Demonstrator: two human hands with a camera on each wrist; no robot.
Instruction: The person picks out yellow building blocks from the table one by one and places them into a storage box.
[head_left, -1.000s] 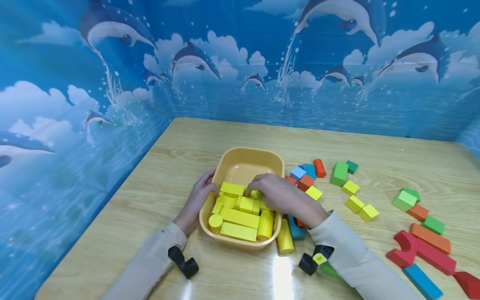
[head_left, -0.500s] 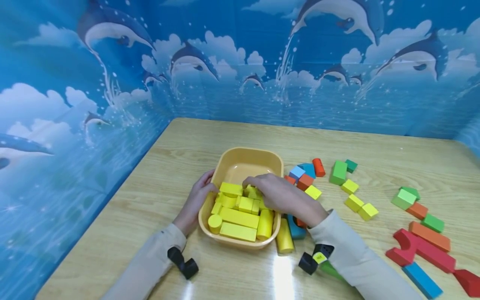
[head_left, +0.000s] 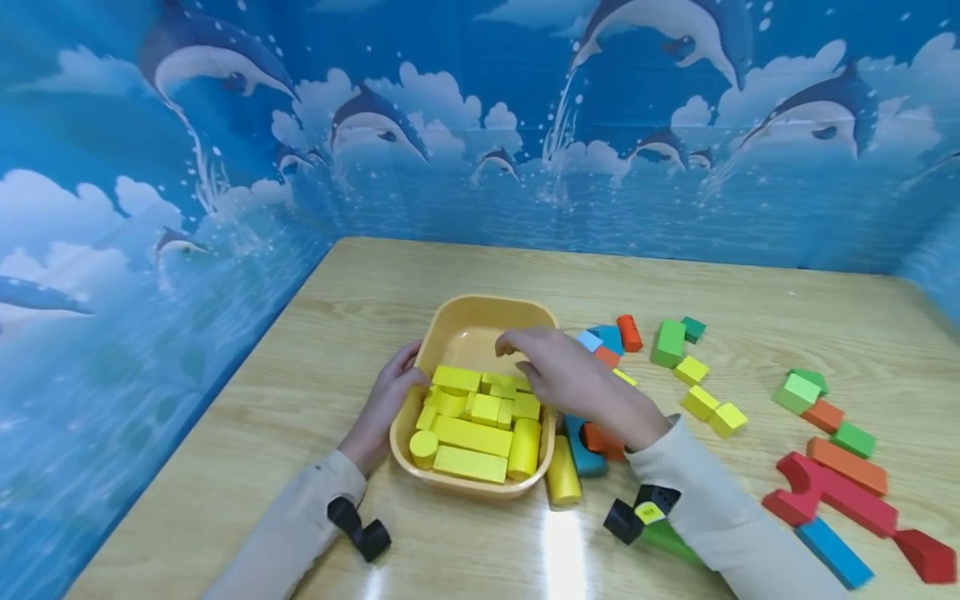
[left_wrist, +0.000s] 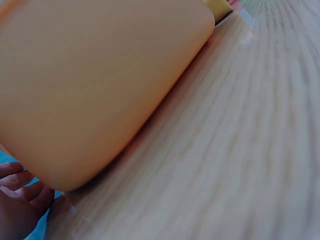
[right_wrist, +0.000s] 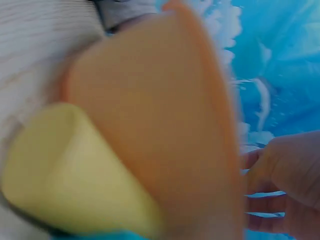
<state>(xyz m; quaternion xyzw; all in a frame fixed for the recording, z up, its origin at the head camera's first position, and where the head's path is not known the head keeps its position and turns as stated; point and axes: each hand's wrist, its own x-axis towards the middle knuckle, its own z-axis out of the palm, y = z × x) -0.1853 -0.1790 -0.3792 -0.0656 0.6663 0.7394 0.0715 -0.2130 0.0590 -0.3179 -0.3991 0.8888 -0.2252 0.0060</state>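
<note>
A tan plastic bin (head_left: 472,312) stands on the table, its near part packed with yellow wooden blocks, such as a long block (head_left: 471,464) and a cylinder (head_left: 523,448). My left hand (head_left: 384,410) holds the bin's left side, thumb at the rim; in the left wrist view its fingers (left_wrist: 31,192) lie by the bin's outer wall (left_wrist: 100,90). My right hand (head_left: 562,367) is over the bin's right rim, fingers loosely bent with nothing between them. In the right wrist view that hand (right_wrist: 290,185) appears beyond the bin wall (right_wrist: 155,105).
Right of the bin lie a yellow cylinder (head_left: 563,472), a blue arch (head_left: 583,448) and an orange block (head_left: 602,442), partly under my right wrist. Yellow cubes (head_left: 701,402), a green block (head_left: 668,343) and red pieces (head_left: 858,504) are spread farther right. A dolphin-print curtain (head_left: 480,125) stands behind.
My right hand has drawn up from the yellow blocks, its fingers parting from them. A flat yellow block now shows where the hand was. The left hand stays on the bin.
</note>
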